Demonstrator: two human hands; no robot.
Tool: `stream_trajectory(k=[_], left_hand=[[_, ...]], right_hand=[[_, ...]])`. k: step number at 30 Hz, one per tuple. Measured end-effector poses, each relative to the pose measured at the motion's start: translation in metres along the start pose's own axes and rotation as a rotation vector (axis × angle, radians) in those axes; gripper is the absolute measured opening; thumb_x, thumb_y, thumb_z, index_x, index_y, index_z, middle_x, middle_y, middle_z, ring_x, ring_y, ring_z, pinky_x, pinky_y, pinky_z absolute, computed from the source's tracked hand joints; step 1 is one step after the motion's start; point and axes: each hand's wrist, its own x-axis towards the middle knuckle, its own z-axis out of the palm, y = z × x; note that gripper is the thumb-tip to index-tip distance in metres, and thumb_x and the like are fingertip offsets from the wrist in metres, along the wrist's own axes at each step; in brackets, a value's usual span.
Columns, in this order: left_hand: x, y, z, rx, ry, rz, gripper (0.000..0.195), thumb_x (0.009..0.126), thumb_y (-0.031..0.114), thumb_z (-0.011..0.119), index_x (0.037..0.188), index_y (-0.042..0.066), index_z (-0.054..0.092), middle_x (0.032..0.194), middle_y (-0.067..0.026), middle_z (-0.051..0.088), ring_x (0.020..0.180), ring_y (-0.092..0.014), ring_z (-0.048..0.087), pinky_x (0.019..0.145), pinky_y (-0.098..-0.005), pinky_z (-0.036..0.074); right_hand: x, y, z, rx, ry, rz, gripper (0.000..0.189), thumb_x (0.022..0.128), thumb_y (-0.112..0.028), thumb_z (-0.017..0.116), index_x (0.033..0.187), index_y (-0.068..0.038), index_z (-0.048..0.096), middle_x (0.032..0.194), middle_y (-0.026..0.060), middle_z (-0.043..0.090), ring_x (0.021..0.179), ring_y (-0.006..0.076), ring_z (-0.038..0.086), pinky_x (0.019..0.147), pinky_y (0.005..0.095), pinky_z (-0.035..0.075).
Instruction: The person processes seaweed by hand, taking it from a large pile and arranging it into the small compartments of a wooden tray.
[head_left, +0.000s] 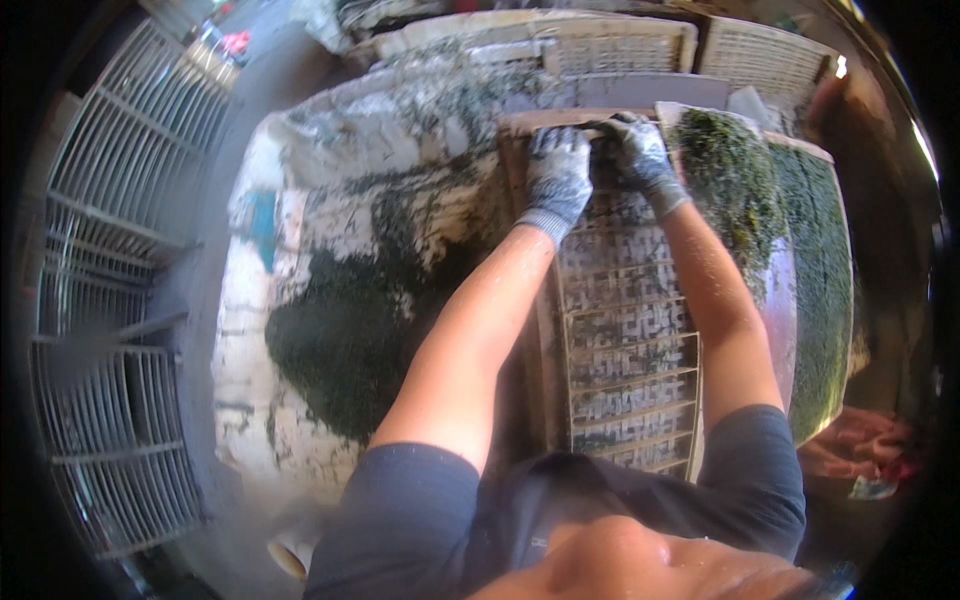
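Both my hands wear grey knit work gloves with dark, wet palms. My left hand (559, 176) is curled at the far left corner of a slatted frame (634, 375), just inside a brown wooden rim (517, 150). Close beside it, my right hand (641, 154) bends over the far end of the same frame. The fingertips of both hands are hidden. Beneath the slats lies a woven lattice panel (630, 277) with dark green bits stuck to it. Right of my right forearm, a pale board (780, 330) carries a heap of wet, shredded green plant matter (724, 172).
On the left stands a large white, stained tub (240, 345) holding a dark green mass (337, 337). Metal racks (112, 262) line the left side. A green-covered panel (817, 285) and red cloth (862, 442) are at right. Woven panels (622, 49) stand behind.
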Motion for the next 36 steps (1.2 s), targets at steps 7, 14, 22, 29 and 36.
stream_trajectory(k=[7,14,22,29,36], left_hand=[[-0.035,-0.015,0.036,0.095,0.169,-0.088,0.039,0.095,0.013,0.052,0.128,0.002,0.069,0.137,-0.0213,0.065,0.135,-0.039,0.055,0.121,-0.0514,0.036],[-0.262,0.024,-0.175,0.034,-0.237,-0.411,0.067,0.091,0.034,0.075,0.152,0.014,0.055,0.164,-0.0138,0.044,0.154,-0.036,0.037,0.120,-0.0564,0.040],[-0.406,-0.007,-0.219,0.206,-0.527,-1.013,0.113,0.077,0.072,0.079,0.168,0.028,0.029,0.175,-0.0260,0.005,0.160,-0.052,-0.003,0.128,-0.0647,0.008],[-0.364,-0.048,-0.154,0.080,-0.670,-0.643,0.075,0.082,0.036,0.083,0.151,0.021,0.058,0.153,-0.0208,0.055,0.145,-0.043,0.046,0.120,-0.0536,0.041],[-0.307,-0.065,-0.221,-0.292,-0.493,-0.733,0.042,0.079,0.014,0.076,0.120,0.011,0.075,0.119,-0.0190,0.073,0.113,-0.037,0.069,0.101,-0.0442,0.055]], right_hand=[[-0.004,-0.058,0.005,-0.076,0.184,0.081,0.032,0.089,-0.016,0.069,0.121,-0.012,0.075,0.122,0.0157,0.072,0.117,0.0381,0.066,0.103,0.0476,0.051],[-0.148,-0.214,-0.014,0.130,0.059,0.112,0.052,0.084,-0.010,0.070,0.136,-0.012,0.066,0.143,0.0198,0.062,0.134,0.0460,0.056,0.115,0.0516,0.046],[-0.164,-0.246,-0.016,-0.001,-0.146,0.280,0.062,0.079,-0.015,0.075,0.140,-0.017,0.064,0.147,0.0199,0.059,0.133,0.0415,0.057,0.112,0.0511,0.046],[-0.154,-0.253,-0.019,-0.036,-0.150,0.244,0.064,0.077,-0.013,0.073,0.140,-0.017,0.064,0.139,0.0202,0.062,0.128,0.0415,0.059,0.109,0.0510,0.049],[-0.171,-0.243,-0.013,-0.076,-0.111,0.260,0.049,0.087,-0.020,0.072,0.136,-0.016,0.066,0.140,0.0199,0.062,0.128,0.0411,0.059,0.110,0.0512,0.048]])
